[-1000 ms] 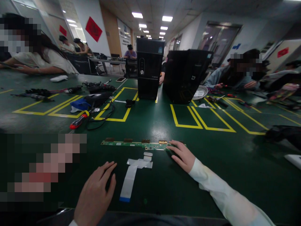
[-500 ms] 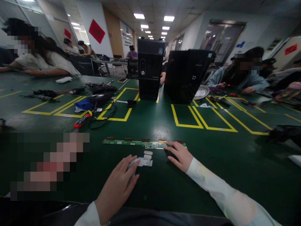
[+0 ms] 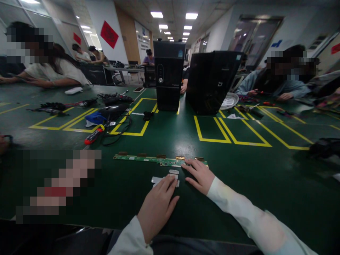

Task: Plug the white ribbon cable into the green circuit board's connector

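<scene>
A long, narrow green circuit board (image 3: 145, 159) lies crosswise on the table, with brown and gold tabs along its far edge. My right hand (image 3: 199, 177) rests on the board's right end, fingers spread and palm down. Nearer to me lies a white flat ribbon cable (image 3: 157, 180) with a connector at its far end. The fingers of my left hand (image 3: 159, 205) are stretched out flat over the cable, hiding its middle part. Neither hand is closed round anything.
Two black computer towers (image 3: 170, 78) stand at the back. A red-and-black screwdriver (image 3: 93, 136), a blue cloth (image 3: 95, 118) and dark cables lie to the left. Yellow tape (image 3: 212, 141) marks the green table. A white basket (image 3: 230, 100) sits right of the towers. Several people sit around.
My left hand has moved right along the ribbon cable, which has shifted slightly right. My right hand stays on the circuit board, and the view has turned a little.
</scene>
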A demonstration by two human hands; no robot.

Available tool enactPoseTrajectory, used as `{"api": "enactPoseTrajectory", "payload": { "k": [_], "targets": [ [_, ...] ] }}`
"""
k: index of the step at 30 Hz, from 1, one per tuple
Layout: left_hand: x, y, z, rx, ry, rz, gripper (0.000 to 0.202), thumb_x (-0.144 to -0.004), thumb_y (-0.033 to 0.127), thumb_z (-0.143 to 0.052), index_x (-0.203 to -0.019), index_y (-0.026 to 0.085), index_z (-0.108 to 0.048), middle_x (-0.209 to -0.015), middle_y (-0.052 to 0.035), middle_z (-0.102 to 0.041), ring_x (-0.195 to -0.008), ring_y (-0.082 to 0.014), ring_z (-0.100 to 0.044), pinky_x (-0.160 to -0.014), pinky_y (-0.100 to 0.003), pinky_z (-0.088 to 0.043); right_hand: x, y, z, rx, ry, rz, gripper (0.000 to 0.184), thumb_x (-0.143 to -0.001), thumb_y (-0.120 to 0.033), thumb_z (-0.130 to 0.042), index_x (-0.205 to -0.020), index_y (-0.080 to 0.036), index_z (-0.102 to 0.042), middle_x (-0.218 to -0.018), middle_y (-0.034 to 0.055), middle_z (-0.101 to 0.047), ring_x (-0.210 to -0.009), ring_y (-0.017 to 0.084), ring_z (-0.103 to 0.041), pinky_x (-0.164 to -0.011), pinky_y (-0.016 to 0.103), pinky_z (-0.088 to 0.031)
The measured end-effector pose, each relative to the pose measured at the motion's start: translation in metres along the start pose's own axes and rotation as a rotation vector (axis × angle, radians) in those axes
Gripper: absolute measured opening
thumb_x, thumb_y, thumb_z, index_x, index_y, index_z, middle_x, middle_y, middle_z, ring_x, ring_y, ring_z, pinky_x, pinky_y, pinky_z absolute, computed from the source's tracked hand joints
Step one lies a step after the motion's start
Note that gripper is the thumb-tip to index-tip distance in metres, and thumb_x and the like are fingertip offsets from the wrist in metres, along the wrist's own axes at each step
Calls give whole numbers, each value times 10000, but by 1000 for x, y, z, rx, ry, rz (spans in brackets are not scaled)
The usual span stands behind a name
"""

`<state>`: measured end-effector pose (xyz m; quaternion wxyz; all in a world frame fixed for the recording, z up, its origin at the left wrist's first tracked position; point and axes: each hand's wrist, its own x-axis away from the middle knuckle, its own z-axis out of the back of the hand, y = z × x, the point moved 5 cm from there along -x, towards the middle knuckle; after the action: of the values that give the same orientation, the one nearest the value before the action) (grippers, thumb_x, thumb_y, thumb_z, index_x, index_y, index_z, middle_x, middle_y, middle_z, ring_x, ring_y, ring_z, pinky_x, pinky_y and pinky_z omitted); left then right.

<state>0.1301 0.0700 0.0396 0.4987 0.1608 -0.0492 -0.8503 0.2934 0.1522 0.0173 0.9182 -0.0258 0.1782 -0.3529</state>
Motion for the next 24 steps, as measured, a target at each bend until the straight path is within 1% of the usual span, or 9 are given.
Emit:
{"api": "enactPoseTrajectory", "payload": {
  "k": [6,11,14,19,24],
  "targets": [
    [-9,8,-10,-47,51,29,434,-907,240,-500,-1313,94,-454,-1340,-155,-522,-1255,-257,-475,-1029,-409,-426,0,0,1,16,-33,-18,457,-917,-392,-444,-1325,-190,-486,-1358,133,-463,-1264,267,-400,-1053,486,-341],
    [-12,8,-10,-62,62,25,439,-916,252,-480,-1312,65,-447,-1343,-177,-518,-1262,-273,-466,-1026,-436,-426,0,0,2,9,-39,-11,456,-914,-387,-451,-1325,-194,-485,-1353,133,-470,-1265,265,-405,-1044,490,-354],
    [-13,7,-11,-46,68,22,441,-924,263,-465,-1318,66,-438,-1343,-178,-518,-1262,-273,-467,-1025,-441,-428,1,0,3,9,-40,-16,454,-912,-384,-455,-1322,-192,-488,-1361,130,-464,-1264,269,-406,-1045,488,-355],
    [-13,6,-12,-18,79,20,437,-928,261,-460,-1335,107,-426,-1358,-148,-513,-1267,-253,-463,-1037,-427,-417,0,0,5,7,-45,-29,455,-910,-385,-465,-1324,-199,-485,-1363,127,-462,-1263,265,-406,-1046,479,-353],
    [-14,8,-11,-33,74,16,412,-924,241,-452,-1306,87,-455,-1333,-157,-535,-1260,-263,-471,-1031,-437,-424,-1,-1,5,5,-39,-22,455,-907,-385,-466,-1317,-189,-492,-1351,131,-470,-1256,276,-406,-1033,482,-361]
  ]
}}
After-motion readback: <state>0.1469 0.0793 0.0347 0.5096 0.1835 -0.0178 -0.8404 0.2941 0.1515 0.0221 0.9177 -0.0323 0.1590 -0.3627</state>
